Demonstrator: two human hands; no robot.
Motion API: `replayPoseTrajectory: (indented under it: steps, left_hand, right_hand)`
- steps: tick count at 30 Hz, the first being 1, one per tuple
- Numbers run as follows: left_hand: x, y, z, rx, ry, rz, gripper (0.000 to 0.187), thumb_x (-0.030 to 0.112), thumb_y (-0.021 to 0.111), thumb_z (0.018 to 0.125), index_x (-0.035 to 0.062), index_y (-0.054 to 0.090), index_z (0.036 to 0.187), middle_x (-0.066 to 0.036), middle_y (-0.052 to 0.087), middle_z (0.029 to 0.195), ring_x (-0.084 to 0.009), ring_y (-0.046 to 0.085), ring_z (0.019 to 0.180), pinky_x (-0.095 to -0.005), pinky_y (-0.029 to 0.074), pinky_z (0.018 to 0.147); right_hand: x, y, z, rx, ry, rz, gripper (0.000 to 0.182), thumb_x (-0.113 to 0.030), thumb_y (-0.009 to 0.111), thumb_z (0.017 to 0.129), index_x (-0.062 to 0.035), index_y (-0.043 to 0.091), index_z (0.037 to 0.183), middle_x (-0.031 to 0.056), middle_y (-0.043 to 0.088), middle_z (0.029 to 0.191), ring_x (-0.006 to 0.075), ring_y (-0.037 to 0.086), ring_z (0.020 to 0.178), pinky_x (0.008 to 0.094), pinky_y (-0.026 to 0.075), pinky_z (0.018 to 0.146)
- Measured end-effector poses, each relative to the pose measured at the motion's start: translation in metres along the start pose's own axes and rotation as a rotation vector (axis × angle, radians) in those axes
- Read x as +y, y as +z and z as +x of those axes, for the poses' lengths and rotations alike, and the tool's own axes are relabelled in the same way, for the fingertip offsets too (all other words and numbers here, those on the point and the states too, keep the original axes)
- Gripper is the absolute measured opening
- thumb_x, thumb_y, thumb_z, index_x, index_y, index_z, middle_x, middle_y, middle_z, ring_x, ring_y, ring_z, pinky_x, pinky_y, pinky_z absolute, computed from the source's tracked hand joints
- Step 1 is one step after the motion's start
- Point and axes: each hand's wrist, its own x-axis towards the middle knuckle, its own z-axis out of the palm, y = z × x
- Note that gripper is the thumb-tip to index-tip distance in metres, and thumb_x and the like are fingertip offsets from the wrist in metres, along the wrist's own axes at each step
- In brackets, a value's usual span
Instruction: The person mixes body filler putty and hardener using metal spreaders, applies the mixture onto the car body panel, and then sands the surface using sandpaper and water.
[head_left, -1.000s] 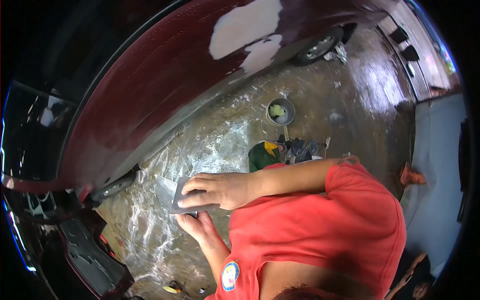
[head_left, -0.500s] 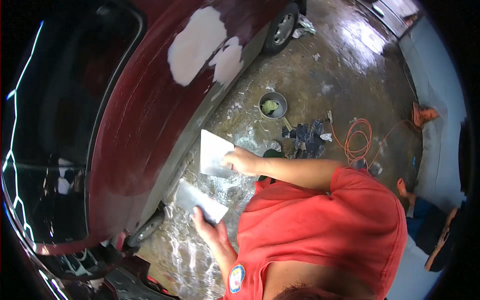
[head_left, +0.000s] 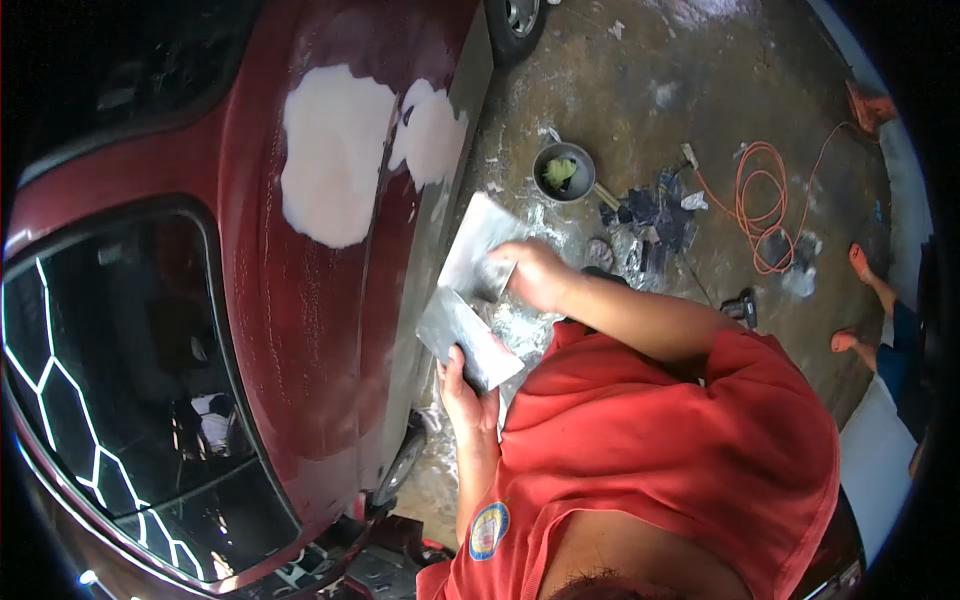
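My left hand (head_left: pixel 466 398) grips a flat metal putty spreader (head_left: pixel 455 325) by its lower edge, thumb on the face. My right hand (head_left: pixel 537 272) is closed on a second spreader (head_left: pixel 480 228), a pale sheet with whitish smears, held just above the first. The lower corner of the right one meets or overlaps the upper corner of the left one in this view. Left of both hands is the dark red car panel (head_left: pixel 320 330), apart from the spreaders. It carries a large pale filler patch (head_left: pixel 335 150) and a smaller one (head_left: pixel 435 140) beside it.
A pan (head_left: pixel 580 185) with a pale green thing inside stands on the wet, stained floor. Dark scraps (head_left: pixel 660 215) and a coiled orange hose (head_left: pixel 740 205) lie further right. Another person's foot (head_left: pixel 860 262) shows at the right wall. The car window (head_left: pixel 130 380) fills the lower left.
Both hands have come closer together, bringing the two spreaders from apart to corner against corner. The view has swung, so the car panel and its patches stand more upright.
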Motion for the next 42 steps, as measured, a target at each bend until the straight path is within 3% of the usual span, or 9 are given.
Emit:
replayPoseTrajectory:
  steps: [1,4,7,12,17,21,27,31,42]
  left_hand:
    - [0.007,0.011,0.012,-0.001,0.01,0.01,0.043,0.017,0.064,0.095,0.0058,0.049,0.134,-0.009,0.061,0.122,-0.0255,0.062,0.11,-0.0441,0.053,0.096]
    - [0.033,0.056,0.044,0.129,0.28,0.203,0.041,0.022,0.062,0.097,0.0033,0.05,0.131,-0.011,0.059,0.123,-0.0244,0.06,0.111,-0.0427,0.051,0.095]
    - [0.06,0.106,0.06,0.212,0.495,0.25,0.04,0.021,0.062,0.098,0.0015,0.049,0.13,-0.012,0.058,0.126,-0.0236,0.058,0.112,-0.0417,0.049,0.096]
    - [0.076,0.145,0.08,0.12,0.818,0.215,0.046,0.018,0.068,0.094,0.0005,0.047,0.132,-0.017,0.054,0.13,-0.0264,0.057,0.114,-0.044,0.049,0.1]
    - [0.076,0.142,0.12,0.028,0.645,0.349,0.031,0.015,0.063,0.096,-0.0043,0.054,0.118,-0.011,0.064,0.117,-0.0192,0.061,0.102,-0.0363,0.051,0.092]
    - [0.008,0.056,0.217,-0.168,-0.027,0.451,0.029,0.017,0.063,0.095,0.0012,0.059,0.118,-0.008,0.066,0.105,-0.018,0.064,0.092,-0.0342,0.054,0.084]
    - [-0.144,-0.147,0.296,0.154,-0.9,0.45,0.031,0.024,0.059,0.096,0.0032,0.062,0.118,-0.009,0.069,0.108,-0.023,0.067,0.094,-0.04,0.054,0.089]
    - [-0.175,-0.206,0.293,0.209,-1.023,0.478,0.034,0.025,0.059,0.095,0.0027,0.06,0.12,-0.011,0.068,0.11,-0.0224,0.067,0.096,-0.0381,0.054,0.09]
    - [-0.199,-0.233,0.29,0.3,-1.105,0.555,0.045,0.021,0.061,0.093,0.0033,0.051,0.133,-0.012,0.066,0.116,-0.0242,0.066,0.101,-0.0402,0.052,0.095]
  right_hand:
    - [-0.014,-0.011,0.011,0.007,-0.041,-0.105,0.019,-0.003,0.064,0.084,0.0013,0.067,0.103,0.0094,0.07,0.098,0.0202,0.067,0.087,0.0342,0.053,0.081]
    - [-0.062,-0.007,0.012,0.027,-0.513,-0.876,0.06,0.005,0.053,0.087,-0.0059,0.044,0.145,0.0134,0.06,0.125,0.0219,0.058,0.115,0.0327,0.047,0.094]
    - [-0.105,0.031,-0.013,-0.222,-1.138,-1.709,0.063,0.003,0.064,0.079,-0.0184,0.055,0.138,0.0149,0.053,0.129,0.0316,0.053,0.119,0.0414,0.041,0.103]
    - [-0.107,0.083,-0.03,-0.269,-1.381,-1.933,0.047,-0.015,0.061,0.083,-0.0262,0.063,0.129,0.0078,0.052,0.131,0.0297,0.049,0.123,0.0487,0.037,0.108]
    - [-0.099,0.062,0.001,-0.032,-1.245,-1.701,0.046,-0.002,0.065,0.079,-0.0142,0.065,0.123,0.0103,0.056,0.127,0.0299,0.054,0.119,0.0454,0.04,0.103]
    - [-0.075,-0.07,0.074,0.518,-0.557,-0.85,0.055,-0.007,0.059,0.088,-0.0047,0.044,0.141,0.0098,0.055,0.129,0.0222,0.05,0.123,0.0337,0.034,0.109]
    - [0.022,-0.308,0.138,0.832,-0.356,-0.142,0.05,-0.006,0.06,0.082,0.0027,0.051,0.131,0.0098,0.061,0.119,0.0226,0.059,0.109,0.0346,0.046,0.096]
    - [0.115,-0.46,0.163,0.98,-0.207,0.162,0.044,-0.003,0.059,0.083,0.0,0.053,0.126,0.0089,0.062,0.114,0.0246,0.063,0.103,0.036,0.049,0.092]
    - [0.162,-0.518,0.214,1.017,-0.162,0.378,0.053,0.002,0.058,0.083,0.0001,0.047,0.135,0.0105,0.058,0.127,0.0272,0.06,0.116,0.0403,0.048,0.1]
